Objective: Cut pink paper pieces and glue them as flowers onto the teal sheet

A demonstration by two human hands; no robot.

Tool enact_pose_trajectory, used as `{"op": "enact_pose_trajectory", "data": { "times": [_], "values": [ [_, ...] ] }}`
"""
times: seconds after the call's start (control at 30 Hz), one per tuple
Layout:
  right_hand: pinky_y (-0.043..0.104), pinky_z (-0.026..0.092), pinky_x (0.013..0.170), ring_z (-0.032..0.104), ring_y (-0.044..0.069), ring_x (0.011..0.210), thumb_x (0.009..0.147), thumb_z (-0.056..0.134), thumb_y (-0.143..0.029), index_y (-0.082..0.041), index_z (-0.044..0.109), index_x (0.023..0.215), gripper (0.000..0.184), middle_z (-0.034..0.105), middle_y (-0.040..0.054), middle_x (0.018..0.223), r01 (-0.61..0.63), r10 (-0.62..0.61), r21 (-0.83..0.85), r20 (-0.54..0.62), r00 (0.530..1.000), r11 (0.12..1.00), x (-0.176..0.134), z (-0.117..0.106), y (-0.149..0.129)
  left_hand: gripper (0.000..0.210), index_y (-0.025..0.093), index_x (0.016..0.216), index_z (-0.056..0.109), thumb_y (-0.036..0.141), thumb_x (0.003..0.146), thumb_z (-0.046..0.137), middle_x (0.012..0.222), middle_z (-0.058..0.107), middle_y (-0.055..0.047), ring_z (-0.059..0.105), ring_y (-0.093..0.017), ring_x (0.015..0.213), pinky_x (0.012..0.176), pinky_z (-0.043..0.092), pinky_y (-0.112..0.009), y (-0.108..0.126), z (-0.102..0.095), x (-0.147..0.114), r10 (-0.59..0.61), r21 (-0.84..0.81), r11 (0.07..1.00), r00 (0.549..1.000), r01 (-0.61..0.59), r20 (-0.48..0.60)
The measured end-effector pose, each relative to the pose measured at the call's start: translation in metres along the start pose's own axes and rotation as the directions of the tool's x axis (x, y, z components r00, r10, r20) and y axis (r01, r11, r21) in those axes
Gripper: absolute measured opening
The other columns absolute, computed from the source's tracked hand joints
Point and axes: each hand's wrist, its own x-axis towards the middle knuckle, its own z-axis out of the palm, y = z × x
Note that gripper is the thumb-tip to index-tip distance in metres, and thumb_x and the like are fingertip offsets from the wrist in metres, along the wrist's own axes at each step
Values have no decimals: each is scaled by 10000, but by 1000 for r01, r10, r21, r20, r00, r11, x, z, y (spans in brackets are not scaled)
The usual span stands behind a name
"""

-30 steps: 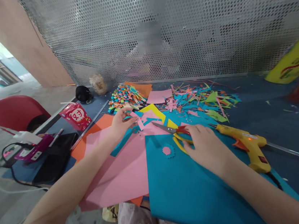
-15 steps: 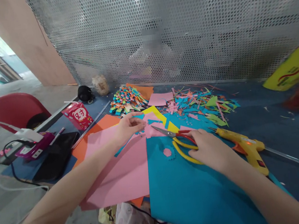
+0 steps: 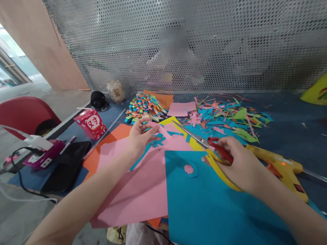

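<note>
Between the thumb and fingers of my left hand (image 3: 140,136) is a narrow pink paper strip (image 3: 163,130), lifted over the papers. My right hand (image 3: 238,163) grips scissors (image 3: 195,136) by their red and yellow handles, the blades pointing up and left, together or nearly so. A large pink sheet (image 3: 137,199) lies under my left forearm, with a teal sheet (image 3: 210,216) to its right. On the teal sheet rests a small pink jagged-edged disc (image 3: 188,169) over a teal one. Small teal cuttings (image 3: 158,142) lie near my left fingers.
A yellow glue gun (image 3: 286,167) with a lit light lies right of my right hand. Colourful paper scraps (image 3: 225,117) and a cluster of folded strips (image 3: 145,105) sit by the perforated metal panel (image 3: 214,25). At left are a red box (image 3: 92,124), a black phone (image 3: 63,170) and a purple power strip (image 3: 44,155).
My left hand has picked up the pink strip. The scissors have turned more upright and lifted, with my right hand slightly further right. The view has shifted a little.
</note>
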Motion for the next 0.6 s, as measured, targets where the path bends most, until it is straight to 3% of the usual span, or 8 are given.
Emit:
{"op": "enact_pose_trajectory", "data": {
  "times": [0.23, 0.4, 0.6],
  "values": [
    [374, 546, 694, 646, 280, 829, 713, 506, -555, -215, 472, 934, 407, 657, 101, 880, -44, 30, 56, 232, 972, 997, -6, -12, -17, 491, 164, 864, 494, 265, 530, 840, 656, 594, 54, 632, -110, 635, 519, 564, -218, 13, 23, -8, 118, -81, 990, 991, -113, 56],
    [352, 536, 773, 636, 267, 949, 768, 525, -499, -223, 504, 1046, 392, 674, 79, 978, 3, -21, 70, 256, 966, 998, -10, -15, -11, 401, 160, 848, 505, 297, 612, 798, 671, 592, 38, 613, -99, 612, 447, 519, -187, 15, 41, -16, 194, -44, 981, 967, -189, 166],
    [329, 533, 657, 652, 263, 830, 792, 463, -525, -219, 503, 936, 341, 674, 69, 795, -80, 102, -75, 362, 927, 994, -12, -14, -8, 383, 156, 728, 489, 319, 591, 806, 621, 558, 49, 618, -102, 599, 430, 501, -177, -1, 32, -13, 142, -9, 990, 986, -142, 83]
  ]
}}
